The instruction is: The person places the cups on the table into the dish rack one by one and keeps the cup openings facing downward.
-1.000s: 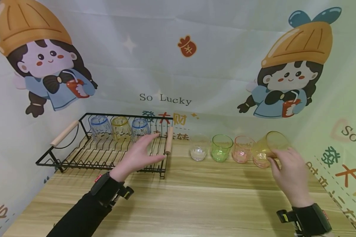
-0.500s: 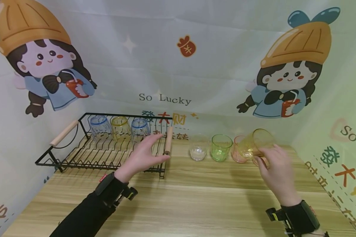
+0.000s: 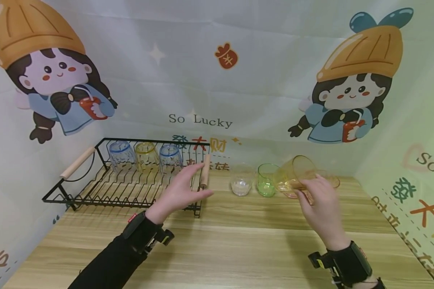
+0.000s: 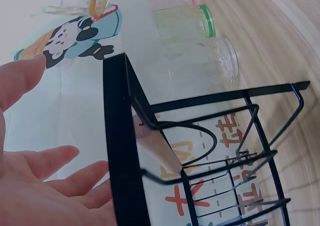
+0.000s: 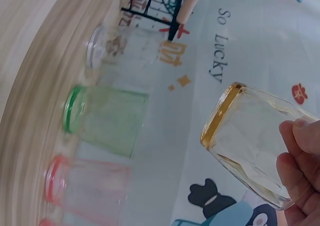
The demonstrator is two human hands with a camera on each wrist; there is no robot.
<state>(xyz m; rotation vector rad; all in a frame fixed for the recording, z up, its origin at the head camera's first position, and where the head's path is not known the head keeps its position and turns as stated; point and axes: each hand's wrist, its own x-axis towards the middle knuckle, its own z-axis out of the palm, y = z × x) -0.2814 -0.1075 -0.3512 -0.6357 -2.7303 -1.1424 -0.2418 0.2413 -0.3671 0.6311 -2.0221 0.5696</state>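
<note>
My right hand (image 3: 322,206) pinches a yellow glass (image 3: 291,173) near one end and holds it tilted above the table. In the right wrist view the glass (image 5: 250,141) shows a thick amber band at the end away from the fingers. Behind it in the head view, the pink glasses are partly hidden. My left hand (image 3: 181,190) is raised with fingers spread beside the right end of a black wire rack (image 3: 130,205), holding nothing. Two blue glasses (image 3: 121,156) and a yellow glass (image 3: 147,156) stand in the rack's back row.
A clear glass (image 3: 241,185) and a green glass (image 3: 267,182) stand on the wooden table (image 3: 246,249), right of the rack. A pink glass (image 5: 90,186) follows in that row. The rack has wooden handles (image 3: 78,162). A printed cloth (image 3: 260,100) hangs behind.
My right hand has carried the yellow glass leftward along the row, from the right end to near the green glass. The left hand has shifted slightly right, still spread.
</note>
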